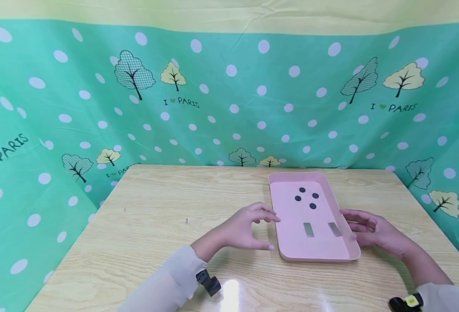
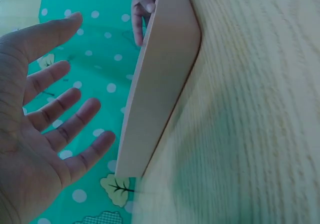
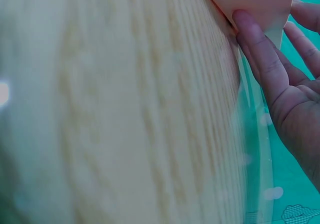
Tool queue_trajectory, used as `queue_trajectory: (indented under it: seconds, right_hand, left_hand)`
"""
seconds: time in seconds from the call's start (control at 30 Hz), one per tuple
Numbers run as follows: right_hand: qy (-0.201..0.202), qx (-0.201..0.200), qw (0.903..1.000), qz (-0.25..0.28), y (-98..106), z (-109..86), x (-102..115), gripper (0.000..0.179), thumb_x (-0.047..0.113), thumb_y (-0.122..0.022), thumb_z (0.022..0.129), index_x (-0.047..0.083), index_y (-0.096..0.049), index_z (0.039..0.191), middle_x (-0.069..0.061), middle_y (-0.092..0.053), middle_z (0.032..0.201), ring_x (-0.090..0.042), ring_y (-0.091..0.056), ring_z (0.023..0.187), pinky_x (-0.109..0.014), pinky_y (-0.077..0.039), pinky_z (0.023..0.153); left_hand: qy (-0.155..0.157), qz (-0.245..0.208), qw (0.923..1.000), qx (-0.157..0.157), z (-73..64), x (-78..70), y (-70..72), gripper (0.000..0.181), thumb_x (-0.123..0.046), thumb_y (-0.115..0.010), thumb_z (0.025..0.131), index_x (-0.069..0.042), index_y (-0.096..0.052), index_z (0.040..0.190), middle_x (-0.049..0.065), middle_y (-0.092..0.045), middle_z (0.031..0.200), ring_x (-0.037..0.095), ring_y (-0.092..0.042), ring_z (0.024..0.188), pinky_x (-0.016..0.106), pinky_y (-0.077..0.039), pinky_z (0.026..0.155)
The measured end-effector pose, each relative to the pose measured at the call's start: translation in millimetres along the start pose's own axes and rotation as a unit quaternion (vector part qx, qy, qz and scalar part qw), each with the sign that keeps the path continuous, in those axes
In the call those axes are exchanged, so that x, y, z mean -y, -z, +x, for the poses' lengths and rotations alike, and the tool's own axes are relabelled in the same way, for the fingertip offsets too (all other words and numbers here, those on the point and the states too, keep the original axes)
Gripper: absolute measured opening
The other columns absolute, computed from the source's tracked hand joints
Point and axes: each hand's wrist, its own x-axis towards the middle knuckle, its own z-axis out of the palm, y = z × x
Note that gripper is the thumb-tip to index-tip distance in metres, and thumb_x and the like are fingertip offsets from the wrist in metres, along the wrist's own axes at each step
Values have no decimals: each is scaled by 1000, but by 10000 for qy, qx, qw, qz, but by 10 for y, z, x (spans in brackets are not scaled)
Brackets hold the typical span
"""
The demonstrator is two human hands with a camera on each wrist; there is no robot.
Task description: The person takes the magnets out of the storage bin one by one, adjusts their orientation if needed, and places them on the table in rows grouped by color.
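Note:
A pink rectangular tray (image 1: 315,251) lies on the table's right half. Several small black discs (image 1: 313,206) are grouped in its far part. Nearer its front lie a silvery rectangular piece (image 1: 309,229) and a second silvery rectangular piece (image 1: 334,229), apart from each other. My left hand (image 1: 249,227) is at the tray's left side, thumb and fingers spread; in the left wrist view the palm (image 2: 30,159) holds nothing. My right hand (image 1: 381,234) touches the tray's outer right wall with its fingertips; the right wrist view shows a digit (image 3: 262,59) against the pink wall.
The wooden table (image 1: 155,195) has a tiny dark mark (image 1: 186,221) left of the tray. Behind and beside it hangs a green dotted curtain (image 1: 213,99) printed with trees. A bright reflection (image 1: 230,294) shows near the front edge.

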Motion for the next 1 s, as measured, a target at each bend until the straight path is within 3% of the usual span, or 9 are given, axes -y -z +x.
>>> queue_trajectory:
  seconds: [0.33,0.67,1.0]
  right_hand:
    - [-12,99,10000,0,-9,9,14,56,-2,-58,93,12,-44,145,15,-58,128,-5,-59,112,-39,-56,83]
    - [-6,145,9999,-55,-8,25,19,56,-2,-58,93,10,-42,146,14,-59,128,-5,-59,112,-40,-56,83]
    - [-159,97,9997,-174,-4,10,23,60,1,-59,93,5,-36,148,15,-59,127,-4,-59,112,-42,-56,83]
  left_hand:
    - [-22,-163,9998,87,176,-4,5,51,-21,-84,74,-8,-67,120,2,-57,122,20,-60,105,31,-53,85]
    - [18,-201,9997,171,325,-54,-15,46,-22,-85,74,-9,-69,115,1,-59,120,4,-56,100,26,-52,84]
    - [-85,-128,9995,292,469,-23,-104,44,-21,-84,75,-6,-70,113,2,-62,115,9,-60,98,21,-51,83]
